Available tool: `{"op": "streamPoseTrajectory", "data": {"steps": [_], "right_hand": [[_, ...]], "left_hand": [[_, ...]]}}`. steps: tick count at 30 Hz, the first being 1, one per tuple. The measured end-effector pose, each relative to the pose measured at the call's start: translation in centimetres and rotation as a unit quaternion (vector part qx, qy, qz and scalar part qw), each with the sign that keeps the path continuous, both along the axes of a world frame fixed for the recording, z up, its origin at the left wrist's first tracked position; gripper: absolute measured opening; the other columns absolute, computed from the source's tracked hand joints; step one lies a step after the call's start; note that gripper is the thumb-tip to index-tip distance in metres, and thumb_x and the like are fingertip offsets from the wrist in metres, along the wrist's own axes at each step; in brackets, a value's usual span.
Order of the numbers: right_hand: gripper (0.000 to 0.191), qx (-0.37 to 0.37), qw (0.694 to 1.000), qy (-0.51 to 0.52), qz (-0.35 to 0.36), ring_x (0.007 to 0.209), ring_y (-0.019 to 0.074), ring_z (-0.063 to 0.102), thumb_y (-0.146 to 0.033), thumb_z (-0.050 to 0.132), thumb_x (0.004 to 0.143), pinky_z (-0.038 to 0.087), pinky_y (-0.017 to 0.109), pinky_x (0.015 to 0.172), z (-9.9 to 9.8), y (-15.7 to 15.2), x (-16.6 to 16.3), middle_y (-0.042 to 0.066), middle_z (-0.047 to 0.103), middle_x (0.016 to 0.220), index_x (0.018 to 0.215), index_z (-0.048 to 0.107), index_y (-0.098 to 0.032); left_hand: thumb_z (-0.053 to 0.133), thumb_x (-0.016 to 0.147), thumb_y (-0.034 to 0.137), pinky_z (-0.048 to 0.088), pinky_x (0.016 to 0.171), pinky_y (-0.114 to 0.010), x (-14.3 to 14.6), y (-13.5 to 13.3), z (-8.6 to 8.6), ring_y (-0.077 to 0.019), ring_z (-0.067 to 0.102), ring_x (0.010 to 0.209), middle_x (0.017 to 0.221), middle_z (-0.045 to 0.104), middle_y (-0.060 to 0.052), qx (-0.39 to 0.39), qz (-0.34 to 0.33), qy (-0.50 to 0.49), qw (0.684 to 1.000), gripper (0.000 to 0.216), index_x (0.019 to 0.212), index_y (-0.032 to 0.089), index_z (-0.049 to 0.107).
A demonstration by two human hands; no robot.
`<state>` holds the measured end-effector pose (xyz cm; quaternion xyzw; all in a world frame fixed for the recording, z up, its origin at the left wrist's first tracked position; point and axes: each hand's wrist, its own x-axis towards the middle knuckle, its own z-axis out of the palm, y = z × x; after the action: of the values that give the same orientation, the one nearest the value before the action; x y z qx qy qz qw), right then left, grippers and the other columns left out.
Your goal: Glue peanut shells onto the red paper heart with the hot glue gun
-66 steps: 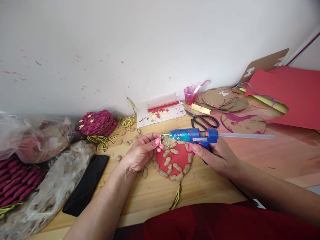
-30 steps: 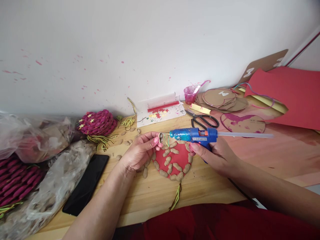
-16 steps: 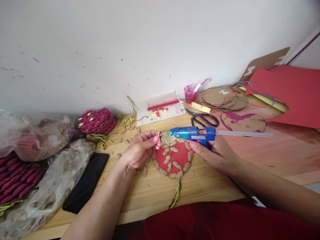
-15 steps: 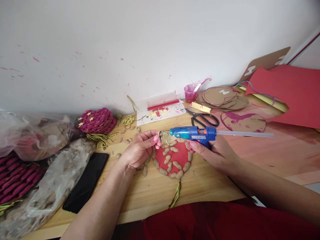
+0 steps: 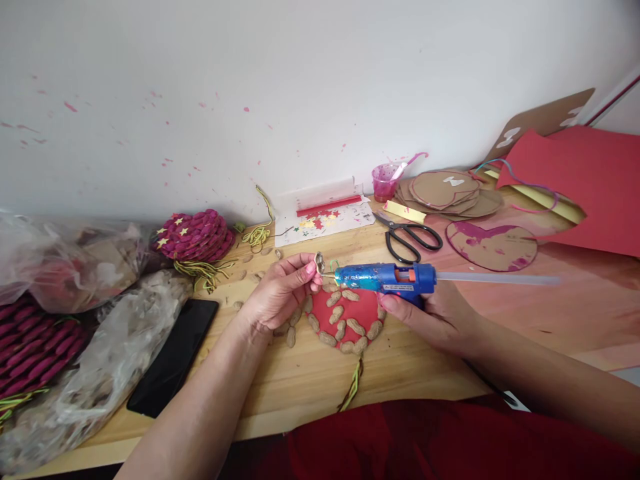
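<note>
Between the thumb and fingers of my left hand is a peanut shell half, its hollow side turned to the right. My right hand grips a blue hot glue gun, whose metal tip meets or nearly meets the shell's lower edge. A long clear glue stick juts from the gun's back. Below both hands lies a red heart-shaped piece with peanut shells along its edge and across its middle. A yellow-green yarn tassel hangs from its point. The gun hides the heart's upper part.
Loose peanut shells lie left of the heart. A black phone and plastic bags fill the left side. Behind are scissors, star cutouts on paper, a pink-stained cup and cardboard hearts.
The glue gun's tip has moved down and slightly left, from the shell's upper part to its lower edge. My left hand has tilted the shell a little and raised it slightly.
</note>
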<state>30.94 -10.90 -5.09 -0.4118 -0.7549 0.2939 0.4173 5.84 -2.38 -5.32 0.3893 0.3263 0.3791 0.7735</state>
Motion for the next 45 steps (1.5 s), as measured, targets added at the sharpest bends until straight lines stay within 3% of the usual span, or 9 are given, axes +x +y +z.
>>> {"op": "streamPoseTrajectory", "data": {"steps": [25,45], "right_hand": [[0.025,0.023,1.0,-0.018,-0.004,0.057,0.0127,0.042,-0.022,0.056,0.098,0.034,0.028,0.056,0.43,0.05,-0.1,-0.004,0.044,0.064,0.074,0.049,-0.023],[0.022,0.044,0.998,-0.036,-0.015,0.059,0.0117,0.047,-0.022,0.056,0.099,0.037,0.025,0.056,0.24,0.03,-0.03,-0.004,0.049,0.066,0.077,0.053,-0.021]], "left_hand": [[0.094,0.066,0.023,0.052,0.062,-0.018,0.03,-0.02,0.21,-0.0092,0.063,0.062,0.069,0.069,-0.003,0.002,0.002,0.005,1.0,0.029,0.083,0.01,0.075],[0.095,0.065,0.023,0.052,0.06,-0.017,-0.04,-0.02,0.22,-0.009,0.063,0.06,0.068,0.069,-0.004,-0.003,0.001,0.003,1.0,0.029,0.082,0.011,0.074]]}}
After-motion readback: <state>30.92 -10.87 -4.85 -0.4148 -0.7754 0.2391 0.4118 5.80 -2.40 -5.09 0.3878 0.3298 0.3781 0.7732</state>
